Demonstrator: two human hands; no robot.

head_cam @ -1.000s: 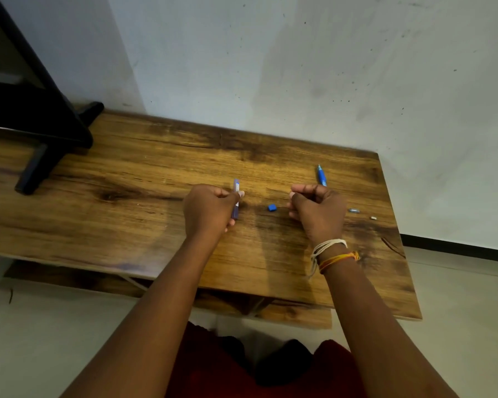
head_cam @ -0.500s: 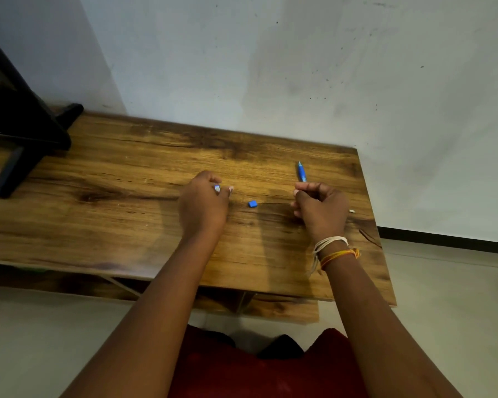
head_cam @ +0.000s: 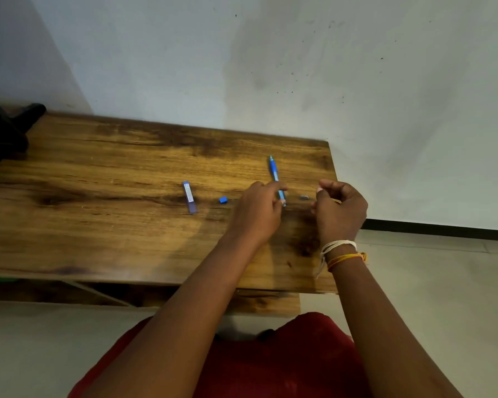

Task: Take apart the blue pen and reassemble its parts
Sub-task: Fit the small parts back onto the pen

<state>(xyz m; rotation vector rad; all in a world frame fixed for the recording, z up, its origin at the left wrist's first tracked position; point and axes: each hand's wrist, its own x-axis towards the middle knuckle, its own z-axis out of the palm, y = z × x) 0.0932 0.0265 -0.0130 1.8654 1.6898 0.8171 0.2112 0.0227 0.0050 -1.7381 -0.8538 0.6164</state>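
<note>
The blue pen body [head_cam: 274, 172] lies on the wooden table [head_cam: 112, 225], tip pointing away from me. My left hand [head_cam: 258, 211] pinches its near end between index finger and thumb. My right hand [head_cam: 341, 211] hovers just to the right with fingers curled closed; nothing is plainly visible inside it. Between the two hands lies a small grey part [head_cam: 304, 197]. To the left of my left hand a small blue cap [head_cam: 223, 199] rests on the wood, and further left a blue-violet tube piece [head_cam: 189, 196] lies flat.
A black stand [head_cam: 6, 130] occupies the table's far left corner. The table's right edge [head_cam: 332, 168] runs just beyond my right hand, with floor below it. A white wall stands directly behind the table. A lower shelf [head_cam: 265, 303] shows under the front edge.
My left hand set the blue-violet tube down on the table and moved right to the pen body. My right hand shifted right, away from the pen.
</note>
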